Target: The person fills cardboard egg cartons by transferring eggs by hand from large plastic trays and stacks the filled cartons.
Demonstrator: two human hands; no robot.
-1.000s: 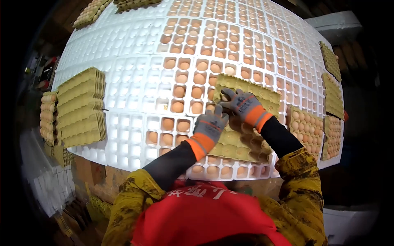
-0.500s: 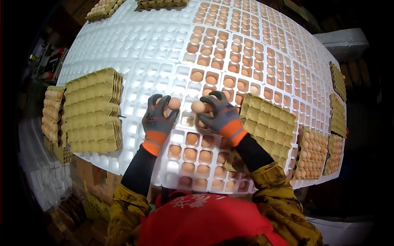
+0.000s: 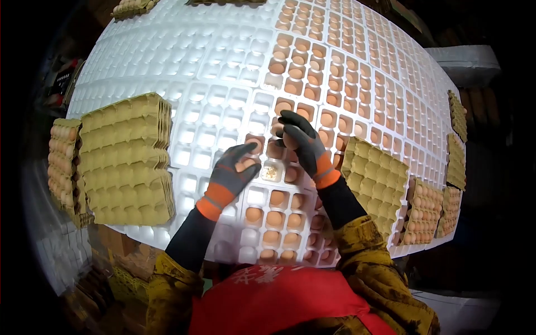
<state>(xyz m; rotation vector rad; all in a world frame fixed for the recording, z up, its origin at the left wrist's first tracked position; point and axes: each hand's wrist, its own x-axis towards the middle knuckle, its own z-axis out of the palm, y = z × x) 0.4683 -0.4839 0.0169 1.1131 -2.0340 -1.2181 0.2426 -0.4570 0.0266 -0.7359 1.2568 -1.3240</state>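
My left hand (image 3: 233,170), in a grey and orange glove, curls around a brown egg (image 3: 244,165). Its fingertips reach another egg (image 3: 255,146) at a cell of the white foam tray (image 3: 252,177); whether they grip that one I cannot tell. My right hand (image 3: 303,142), gloved alike, is over the same tray with an egg (image 3: 290,140) tucked against its palm. A paler egg (image 3: 277,130) shows at its fingers, partly hidden. Between my hands, one cell holds yellowish crumbs (image 3: 271,172) rather than an egg. Brown eggs (image 3: 274,218) fill many nearer cells.
A stack of pulp egg trays (image 3: 125,162) stands at left beside stacked trays of eggs (image 3: 61,162). Another pulp tray (image 3: 375,181) lies right of my right hand. Egg-filled pulp trays (image 3: 422,215) line the right edge. White foam trays (image 3: 218,106) cover the table.
Both hands have shifted right in view as the camera moved. My left hand's fingers now reach over a tray cell; the right hand has turned, bringing its egg nearer the palm.
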